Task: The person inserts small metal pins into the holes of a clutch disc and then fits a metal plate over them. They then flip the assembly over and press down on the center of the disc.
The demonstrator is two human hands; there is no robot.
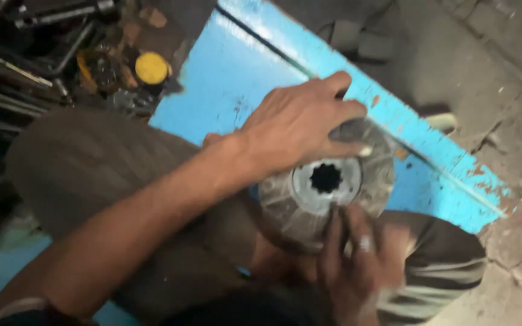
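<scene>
Hidden: right hand [357, 271] blurred, grip unclear, at the grey round splined metal disc's [324, 193] near rim.
Left hand [297, 124]: fingers clamped over disc's far rim, above blue painted board [225, 84].

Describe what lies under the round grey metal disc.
The round grey metal disc with a splined centre hole sits over a chipped blue painted board and the person's knee. Left hand and right hand cover its edges; direct support is hidden.
</scene>
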